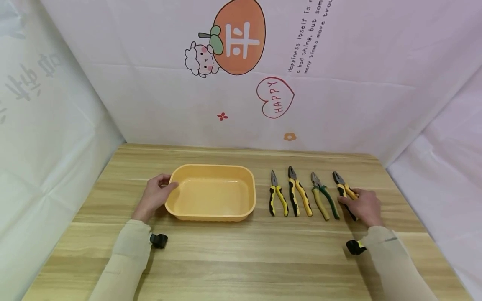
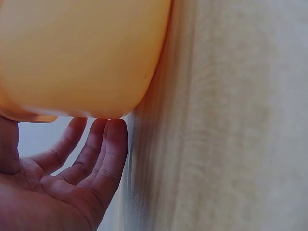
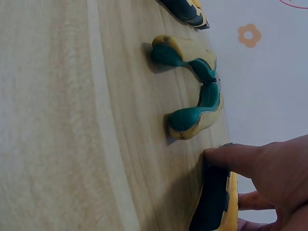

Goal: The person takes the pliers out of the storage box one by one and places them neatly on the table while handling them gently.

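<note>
At the left end of a yellow plastic basin (image 1: pixel 211 196), my left hand (image 1: pixel 154 196) grips the rim, thumb over the edge. In the left wrist view, its fingertips touch the outer wall of the basin (image 2: pixel 82 57). My right hand (image 1: pixel 365 207) holds the rightmost pliers (image 1: pixel 340 184) by their black and yellow handles, jaws pointing away from me. The right wrist view has the thumb on the black side of one handle (image 3: pixel 211 202). These pliers lie on or close over the table. Just left of them lie pliers with green and tan handles (image 1: pixel 324 200).
Long-nose pliers (image 1: pixel 276 196) and larger black-and-yellow pliers (image 1: pixel 297 194) lie between the basin and the green-handled pair. The wooden table (image 1: pixel 241 259) ends at a printed cloth wall (image 1: pixel 169 104) behind, with more white cloth on both sides.
</note>
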Demonstrator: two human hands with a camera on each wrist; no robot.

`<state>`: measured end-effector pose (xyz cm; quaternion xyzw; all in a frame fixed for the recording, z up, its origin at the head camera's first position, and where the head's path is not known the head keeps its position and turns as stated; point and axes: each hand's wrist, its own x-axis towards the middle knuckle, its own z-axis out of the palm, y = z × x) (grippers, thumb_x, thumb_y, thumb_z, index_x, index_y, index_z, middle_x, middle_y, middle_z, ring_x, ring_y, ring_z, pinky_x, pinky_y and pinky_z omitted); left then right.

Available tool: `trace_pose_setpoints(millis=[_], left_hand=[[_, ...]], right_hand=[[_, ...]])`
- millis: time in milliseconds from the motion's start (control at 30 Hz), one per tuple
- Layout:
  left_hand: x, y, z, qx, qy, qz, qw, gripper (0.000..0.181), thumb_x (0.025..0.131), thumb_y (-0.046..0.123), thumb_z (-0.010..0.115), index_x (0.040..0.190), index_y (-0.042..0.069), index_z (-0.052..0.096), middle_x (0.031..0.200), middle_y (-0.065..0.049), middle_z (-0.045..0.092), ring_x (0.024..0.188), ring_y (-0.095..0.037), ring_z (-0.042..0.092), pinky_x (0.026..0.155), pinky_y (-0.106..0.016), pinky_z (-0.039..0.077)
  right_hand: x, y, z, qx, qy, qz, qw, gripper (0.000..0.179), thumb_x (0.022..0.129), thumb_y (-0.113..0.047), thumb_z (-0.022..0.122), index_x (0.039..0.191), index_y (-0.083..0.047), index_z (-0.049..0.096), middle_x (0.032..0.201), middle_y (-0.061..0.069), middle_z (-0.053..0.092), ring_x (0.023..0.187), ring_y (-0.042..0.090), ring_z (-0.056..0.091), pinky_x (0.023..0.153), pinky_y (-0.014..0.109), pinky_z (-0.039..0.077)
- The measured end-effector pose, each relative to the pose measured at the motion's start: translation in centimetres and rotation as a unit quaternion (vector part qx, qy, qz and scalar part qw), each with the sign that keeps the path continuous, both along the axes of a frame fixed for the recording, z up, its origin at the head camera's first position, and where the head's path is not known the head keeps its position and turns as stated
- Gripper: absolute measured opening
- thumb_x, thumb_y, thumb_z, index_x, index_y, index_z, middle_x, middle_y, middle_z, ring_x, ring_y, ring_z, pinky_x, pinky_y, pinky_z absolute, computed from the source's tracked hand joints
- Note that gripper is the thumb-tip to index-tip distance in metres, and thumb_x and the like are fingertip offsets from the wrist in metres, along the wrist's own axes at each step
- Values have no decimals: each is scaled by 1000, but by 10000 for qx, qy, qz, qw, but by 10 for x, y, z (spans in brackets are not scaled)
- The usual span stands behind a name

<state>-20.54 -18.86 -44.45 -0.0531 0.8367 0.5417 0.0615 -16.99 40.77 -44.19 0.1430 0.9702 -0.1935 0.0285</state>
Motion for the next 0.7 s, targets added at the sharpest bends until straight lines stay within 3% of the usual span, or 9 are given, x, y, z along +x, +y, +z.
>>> trace_pose_setpoints(millis=[167, 433, 700], left_hand=[[-1, -1, -1, -9, 31, -4, 10000, 48, 103, 23, 59, 140, -7, 52, 134, -26, 54, 119, -36, 56, 85, -27, 54], [1, -3, -1, -41, 68, -3, 10000, 53, 102, 30, 62, 140, -6, 52, 133, -25, 55, 120, -36, 57, 88, -31, 55], [3, -4, 8, -190, 409, -56, 9990, 57, 101, 37, 63, 138, -5, 52, 131, -24, 56, 118, -36, 57, 94, -37, 52]], right_hand=[[1, 0, 1, 110, -63, 153, 9998, 73, 99, -40, 63, 139, 18, 44, 118, 42, 47, 106, 53, 43, 85, 62, 38], [3, -1, 2, 383, 28, 313, 9988, 74, 98, -45, 61, 134, 17, 49, 107, 36, 55, 97, 48, 46, 71, 52, 40], [4, -6, 11, 381, -11, 230, 9990, 85, 99, -53, 58, 139, 21, 42, 125, 48, 42, 109, 61, 41, 80, 65, 43]])
